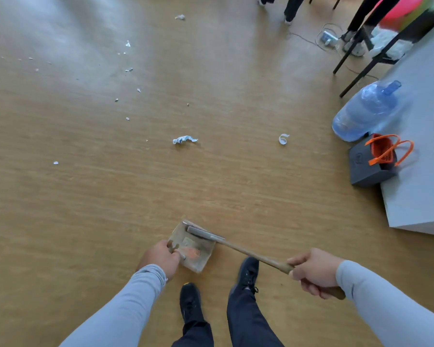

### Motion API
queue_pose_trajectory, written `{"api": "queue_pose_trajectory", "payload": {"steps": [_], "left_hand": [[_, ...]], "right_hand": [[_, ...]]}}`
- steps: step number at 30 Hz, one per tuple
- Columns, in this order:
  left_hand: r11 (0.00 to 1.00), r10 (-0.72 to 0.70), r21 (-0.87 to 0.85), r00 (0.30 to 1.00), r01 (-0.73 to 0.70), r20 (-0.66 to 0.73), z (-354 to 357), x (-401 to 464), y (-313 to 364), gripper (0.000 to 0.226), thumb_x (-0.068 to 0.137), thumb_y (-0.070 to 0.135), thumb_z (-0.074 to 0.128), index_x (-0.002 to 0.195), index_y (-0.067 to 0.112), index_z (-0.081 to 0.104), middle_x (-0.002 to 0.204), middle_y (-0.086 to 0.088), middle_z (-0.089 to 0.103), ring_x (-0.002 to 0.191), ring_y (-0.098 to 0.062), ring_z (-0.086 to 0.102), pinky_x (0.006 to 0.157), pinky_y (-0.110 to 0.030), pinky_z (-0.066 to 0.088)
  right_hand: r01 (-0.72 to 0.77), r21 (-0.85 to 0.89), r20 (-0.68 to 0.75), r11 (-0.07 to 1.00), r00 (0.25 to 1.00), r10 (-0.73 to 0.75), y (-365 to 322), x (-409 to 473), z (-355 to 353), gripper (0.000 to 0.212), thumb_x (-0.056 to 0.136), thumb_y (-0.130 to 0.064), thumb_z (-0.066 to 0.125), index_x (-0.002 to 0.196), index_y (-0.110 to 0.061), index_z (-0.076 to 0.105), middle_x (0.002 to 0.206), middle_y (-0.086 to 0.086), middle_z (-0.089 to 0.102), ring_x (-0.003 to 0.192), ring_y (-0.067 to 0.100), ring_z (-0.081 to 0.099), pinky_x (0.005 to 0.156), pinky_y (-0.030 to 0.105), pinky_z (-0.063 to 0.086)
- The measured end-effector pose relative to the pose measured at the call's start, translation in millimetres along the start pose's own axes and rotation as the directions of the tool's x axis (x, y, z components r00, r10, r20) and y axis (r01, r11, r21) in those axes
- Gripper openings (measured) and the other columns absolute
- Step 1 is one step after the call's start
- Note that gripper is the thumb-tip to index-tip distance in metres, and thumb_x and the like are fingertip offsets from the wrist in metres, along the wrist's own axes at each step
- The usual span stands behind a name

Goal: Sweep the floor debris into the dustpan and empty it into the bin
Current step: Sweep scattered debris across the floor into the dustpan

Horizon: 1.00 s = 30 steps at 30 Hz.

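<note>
My left hand grips the handle of a worn metal dustpan, held low over the wooden floor just ahead of my feet. Some scraps, one orange, lie inside the pan. My right hand grips the wooden handle of a broom, whose grey head rests across the pan's open front edge. A crumpled paper piece and a curled white strip lie further ahead on the floor. Several small white scraps are scattered to the far left. No bin can be identified.
A blue water jug and a dark box with an orange bag stand at the right beside a grey platform. Black table legs, a power strip with cable and another person's legs are at the top right.
</note>
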<state>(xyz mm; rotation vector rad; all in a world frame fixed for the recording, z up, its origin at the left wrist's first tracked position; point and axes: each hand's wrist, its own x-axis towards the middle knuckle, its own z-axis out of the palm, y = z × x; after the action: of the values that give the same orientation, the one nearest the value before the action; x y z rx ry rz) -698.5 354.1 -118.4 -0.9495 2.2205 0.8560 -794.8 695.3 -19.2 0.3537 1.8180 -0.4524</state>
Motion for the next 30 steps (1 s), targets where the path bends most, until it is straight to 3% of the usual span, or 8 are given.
{"api": "queue_pose_trajectory", "payload": {"steps": [4, 11, 15, 18, 23, 27, 30], "left_hand": [[0.998, 0.062, -0.006, 0.997, -0.062, -0.036, -29.4, -4.5, 16.7, 0.024, 0.094, 0.028, 0.058, 0.116, 0.021, 0.065, 0.094, 0.0, 0.066, 0.081, -0.023, 0.057, 0.072, -0.028, 0.043], [0.984, 0.178, -0.001, 0.982, -0.179, -0.069, -56.3, -10.7, 68.8, 0.004, 0.09, 0.029, 0.061, 0.092, 0.03, 0.064, 0.083, 0.005, 0.068, 0.078, -0.021, 0.064, 0.07, -0.03, 0.049], [0.968, 0.248, 0.063, 0.965, -0.243, -0.08, -69.3, -11.9, 121.7, 0.017, 0.089, 0.031, 0.063, 0.077, 0.04, 0.055, 0.076, 0.012, 0.063, 0.074, -0.018, 0.062, 0.067, -0.028, 0.045], [0.958, 0.282, 0.069, 0.959, -0.28, -0.033, -80.4, -11.6, 167.8, 0.011, 0.086, 0.032, 0.067, 0.083, 0.041, 0.061, 0.078, 0.012, 0.067, 0.073, -0.015, 0.065, 0.065, -0.026, 0.048], [0.933, 0.342, 0.128, 0.939, -0.337, -0.021, -83.3, -5.8, 244.8, 0.012, 0.085, 0.028, 0.067, 0.094, 0.036, 0.066, 0.091, 0.013, 0.068, 0.082, -0.014, 0.065, 0.074, -0.027, 0.049], [0.925, 0.38, 0.066, 0.92, -0.375, -0.098, -72.6, -1.9, 300.9, 0.016, 0.089, 0.016, 0.065, 0.086, 0.032, 0.064, 0.081, 0.012, 0.063, 0.075, -0.015, 0.059, 0.068, -0.026, 0.042], [0.925, 0.379, 0.073, 0.919, -0.373, -0.106, -65.7, 3.7, 330.9, 0.016, 0.09, 0.019, 0.065, 0.085, 0.033, 0.06, 0.079, 0.014, 0.059, 0.074, -0.014, 0.057, 0.071, -0.026, 0.042]], "right_hand": [[0.023, 0.083, -0.035, 0.996, 0.999, -0.02, 21.3, -21.9, -9.2, 0.04, 0.095, -0.016, 0.057, 0.134, -0.023, 0.05, 0.061, 0.008, 0.061, 0.042, 0.016, 0.045, 0.042, 0.027, 0.041], [0.047, 0.441, -0.152, 0.896, 0.988, 0.023, 32.6, -21.8, -7.5, 0.027, 0.096, -0.02, 0.059, 0.122, -0.02, 0.054, 0.059, 0.008, 0.055, 0.043, 0.014, 0.045, 0.044, 0.025, 0.038], [0.079, 0.574, -0.227, 0.815, 0.972, 0.066, 39.6, -20.5, -35.2, 0.013, 0.096, -0.016, 0.059, 0.109, -0.014, 0.06, 0.061, 0.009, 0.052, 0.043, 0.015, 0.043, 0.044, 0.022, 0.033], [0.096, 0.639, -0.239, 0.763, 0.968, 0.078, 52.9, -19.9, -68.1, 0.011, 0.097, -0.015, 0.057, 0.098, -0.006, 0.063, 0.06, 0.011, 0.049, 0.044, 0.017, 0.039, 0.045, 0.022, 0.031], [0.099, 0.716, -0.24, 0.692, 0.964, 0.111, 79.5, -14.4, -127.5, 0.016, 0.097, -0.017, 0.058, 0.098, -0.003, 0.063, 0.056, 0.008, 0.048, 0.042, 0.015, 0.04, 0.043, 0.02, 0.031], [0.117, 0.737, -0.261, 0.666, 0.958, 0.12, 92.6, -9.5, -169.1, 0.019, 0.096, -0.017, 0.058, 0.08, -0.008, 0.054, 0.052, 0.009, 0.046, 0.042, 0.017, 0.037, 0.042, 0.018, 0.03], [0.118, 0.75, -0.27, 0.651, 0.953, 0.138, 93.6, -7.9, -198.5, 0.021, 0.097, -0.017, 0.058, 0.079, -0.008, 0.053, 0.054, 0.01, 0.046, 0.043, 0.017, 0.037, 0.041, 0.017, 0.029]]}}
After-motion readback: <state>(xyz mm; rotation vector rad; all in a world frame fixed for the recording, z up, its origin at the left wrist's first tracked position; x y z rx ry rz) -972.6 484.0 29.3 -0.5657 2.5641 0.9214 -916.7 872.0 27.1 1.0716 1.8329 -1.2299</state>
